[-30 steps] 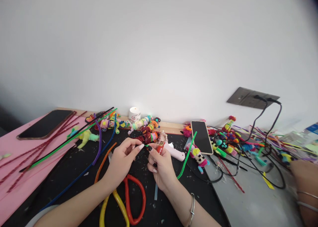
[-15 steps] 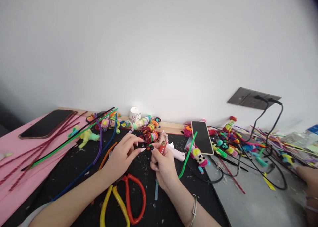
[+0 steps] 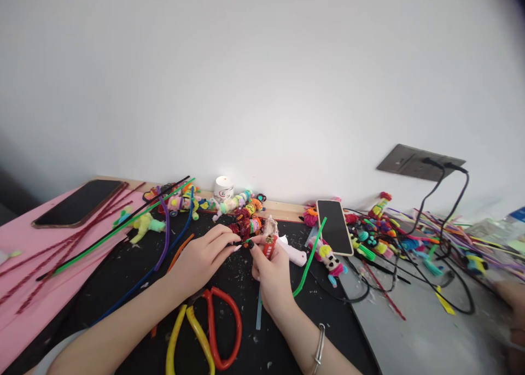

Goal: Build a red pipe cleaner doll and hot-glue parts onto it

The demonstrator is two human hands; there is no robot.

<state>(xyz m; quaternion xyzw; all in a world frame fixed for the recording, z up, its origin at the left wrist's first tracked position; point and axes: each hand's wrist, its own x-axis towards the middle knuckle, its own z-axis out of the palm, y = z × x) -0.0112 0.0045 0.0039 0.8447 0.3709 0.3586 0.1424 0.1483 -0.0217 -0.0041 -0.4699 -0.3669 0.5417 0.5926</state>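
Over the middle of a black mat (image 3: pixel 229 279), my left hand (image 3: pixel 205 257) and my right hand (image 3: pixel 273 274) meet almost tip to tip. The thumb and fingers of each are pinched together. A small dark piece shows between the fingertips, too small to name and partly hidden. Just behind them lie fuzzy pipe-cleaner figures (image 3: pixel 248 224) in dark red, orange and green. A pale pink glue gun (image 3: pixel 294 253) rests behind my right hand, partly covered by it. Nearer to me are red-handled pliers (image 3: pixel 238 326) and a tool with yellow handles (image 3: pixel 200 337).
Pink paper (image 3: pixel 36 276) on the left bears a phone (image 3: pixel 80 203) and dark red pipe cleaners (image 3: pixel 68 244). Another phone (image 3: pixel 334 227) and a spotted figure (image 3: pixel 330 260) lie right. Black cables (image 3: pixel 443 216) run from a wall socket (image 3: pixel 410 162). Another person's hand (image 3: pixel 511 293) shows far right.
My fingertips have drawn slightly closer together, and my left hand has shifted a little. The hand at the far right has moved slightly lower. Otherwise the table looks the same.
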